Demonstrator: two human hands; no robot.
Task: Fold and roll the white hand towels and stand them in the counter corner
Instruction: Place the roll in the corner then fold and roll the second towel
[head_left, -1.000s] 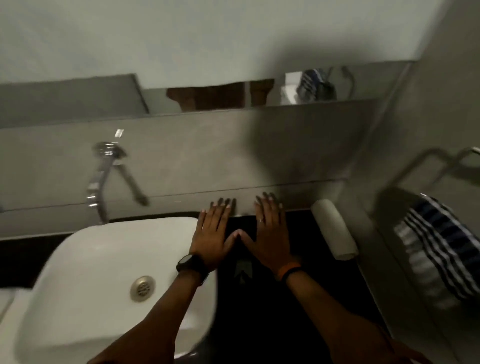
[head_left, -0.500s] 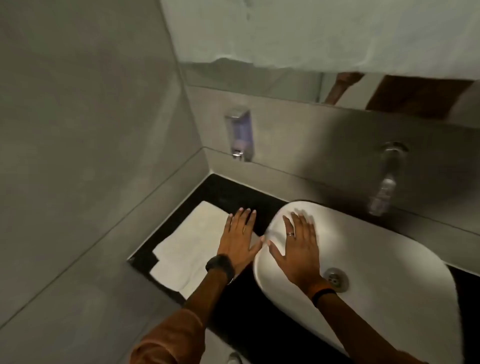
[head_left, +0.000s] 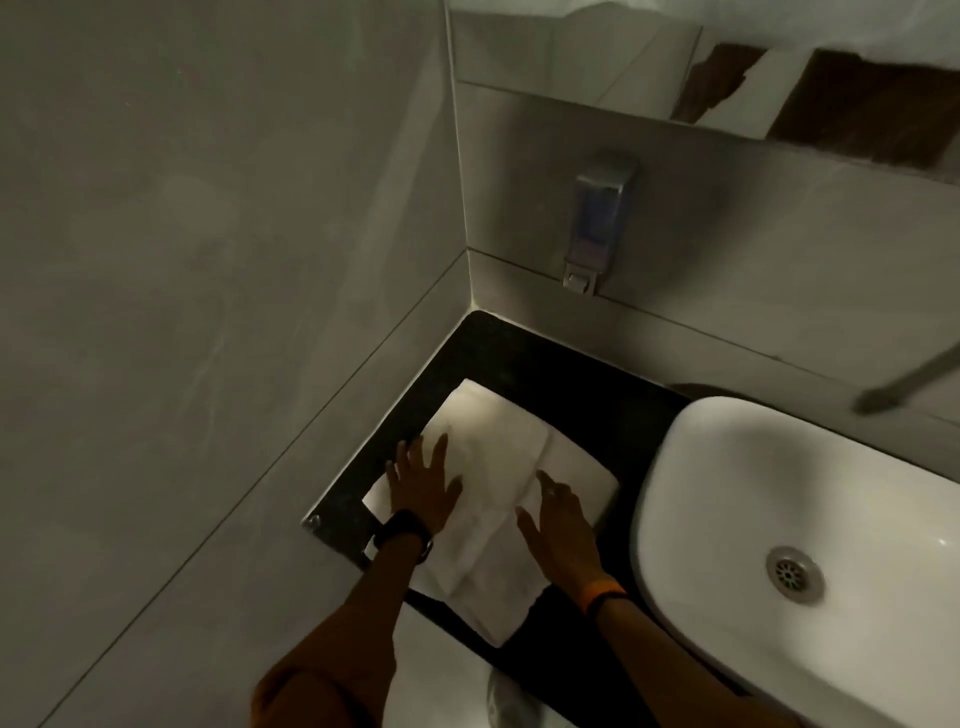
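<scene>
White hand towels (head_left: 493, 457) lie flat in a small stack on the black counter (head_left: 524, 364), near its left corner. My left hand (head_left: 423, 486) rests palm down on the left part of the stack, fingers spread, with a dark watch on the wrist. Over the right part, my right hand (head_left: 558, 525) lies flat with fingers apart, an orange band on its wrist. Neither hand grips the cloth. The stack's front end hangs slightly past the counter's front edge.
A white basin (head_left: 779, 488) stands on the counter right of the towels. A soap dispenser (head_left: 597, 223) hangs on the back wall above the corner. Grey tiled walls close in at left and back. The floor shows below the counter edge.
The view swung from the right end of the counter, with its rolled towel, to the left corner. Both hands moved from the bare counter, over the basin, onto the flat towels.
</scene>
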